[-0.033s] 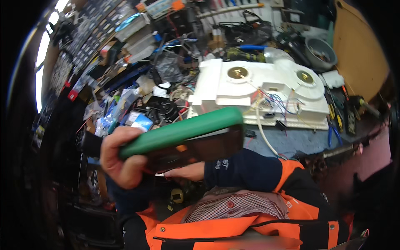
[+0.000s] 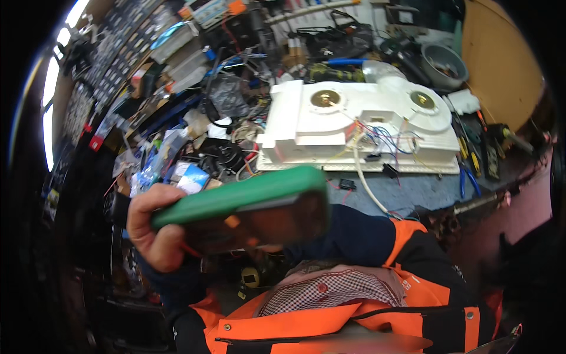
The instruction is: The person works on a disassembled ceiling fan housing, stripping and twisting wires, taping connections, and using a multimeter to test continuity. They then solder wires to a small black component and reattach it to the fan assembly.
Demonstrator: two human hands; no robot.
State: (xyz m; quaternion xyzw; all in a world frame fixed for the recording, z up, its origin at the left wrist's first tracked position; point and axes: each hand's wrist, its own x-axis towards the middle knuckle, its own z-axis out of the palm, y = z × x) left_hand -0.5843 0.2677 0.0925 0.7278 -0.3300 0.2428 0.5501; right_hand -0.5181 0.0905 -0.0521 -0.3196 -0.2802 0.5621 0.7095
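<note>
- Hands: the left hand is closed around one end of a flat, dark-faced, green-cased handheld device, held up nearer the person than the white housing; the right hand is mostly hidden behind it, so its grip cannot be told.
- Grey-blue desk, cluttered at left and along the back.
- Rack of many small dark drawers at the upper left, contents too small to tell.
- Moulded white plastic housing on the desk, bearing two round gold-coloured metal discs and a tangle of thin coloured wires.
- Clear plastic tubs behind the clutter; what they hold is unclear.
- Round grey bowl at the back right, small bits inside, too blurred to name.
</note>
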